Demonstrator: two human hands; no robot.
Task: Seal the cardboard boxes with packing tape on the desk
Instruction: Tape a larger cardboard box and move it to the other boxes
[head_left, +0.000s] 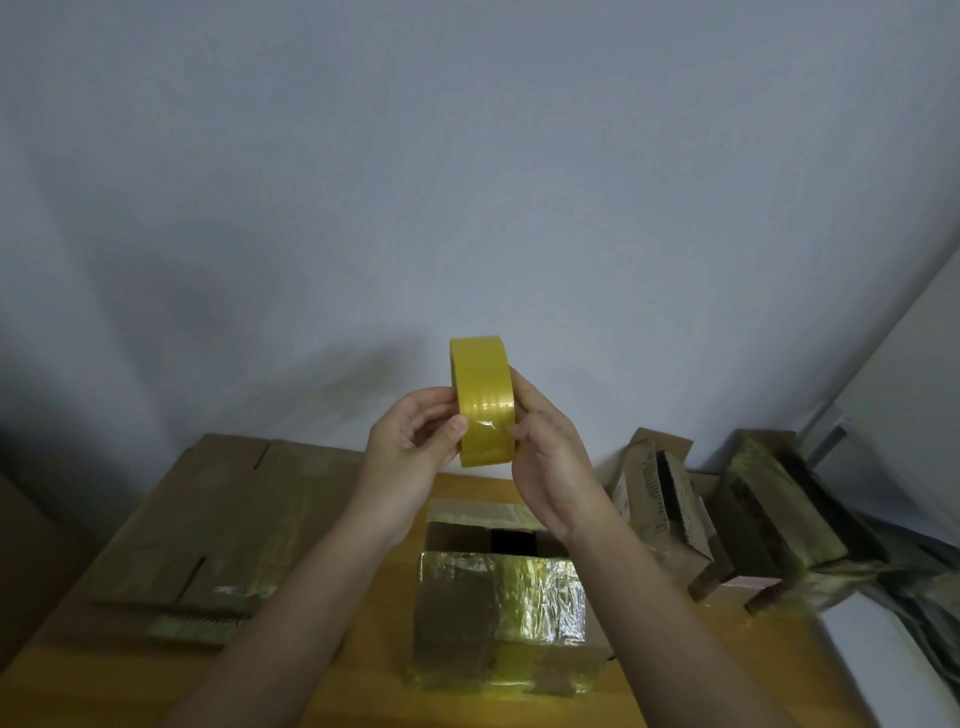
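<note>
Both hands' grip pinches tape roll (483, 400) above open box (501, 587); flattened cardboard (171, 530) beside.

Legible text: none. Printed marking, dark on pale, on the side of the opened cardboard box (655, 499) at 4 o'clock from the tape roll (484, 401); too blurred to read. No brand or number is readable on the roll.

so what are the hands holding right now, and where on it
Both hands hold the yellow tape roll up above the open box. The left hand and the right hand grip its lower sides, with the left thumb on the outer band.
</note>
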